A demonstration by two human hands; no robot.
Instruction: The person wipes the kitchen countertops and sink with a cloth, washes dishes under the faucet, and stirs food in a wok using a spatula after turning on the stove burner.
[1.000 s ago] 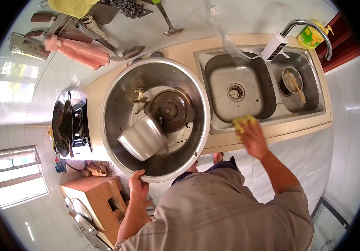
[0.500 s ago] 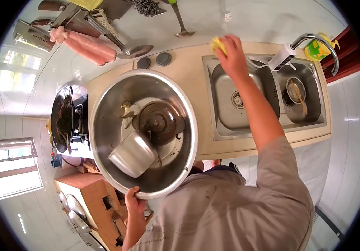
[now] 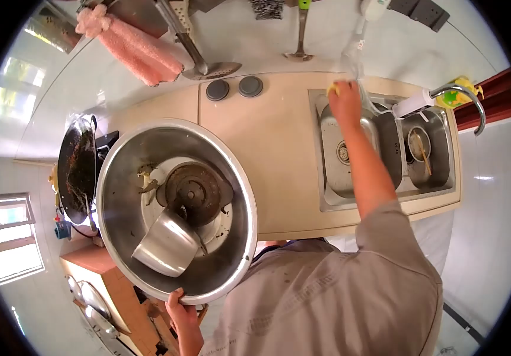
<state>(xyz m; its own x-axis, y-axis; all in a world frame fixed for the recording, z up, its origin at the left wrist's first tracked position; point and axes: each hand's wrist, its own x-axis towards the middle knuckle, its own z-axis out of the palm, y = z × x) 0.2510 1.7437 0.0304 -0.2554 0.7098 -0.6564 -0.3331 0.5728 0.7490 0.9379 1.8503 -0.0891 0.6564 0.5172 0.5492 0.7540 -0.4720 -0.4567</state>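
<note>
My left hand [image 3: 182, 305] is closed on the near rim of a large steel basin [image 3: 116, 139], thumb over the edge. The basin is tilted beside my body and overlaps the counter's left part. Inside it lie a tipped metal pot [image 3: 166, 244], a dark brown lid-like round piece [image 3: 194, 193] and a whitish plate-like disc, partly covered, with dark scraps. My right hand [image 3: 345, 107] is stretched over the back left corner of the double sink [image 3: 314, 148]. Its fingers are closed on a yellow sponge [image 3: 333, 88], mostly hidden by the hand.
In the right sink bowl sits a small bowl [image 3: 418, 142] with a wooden stick. A tap [image 3: 478, 113] arches over there, near a yellow-green bottle [image 3: 462, 92]. Two grey discs [image 3: 217, 89] lie on the counter. A dark wok [image 3: 77, 169] stands left; utensils and a pink towel [image 3: 134, 50] hang behind.
The view has shifted. Against the counter, the basin has moved left and closer to me with its contents. My right hand has lowered with the sponge toward the sink's back left corner.
</note>
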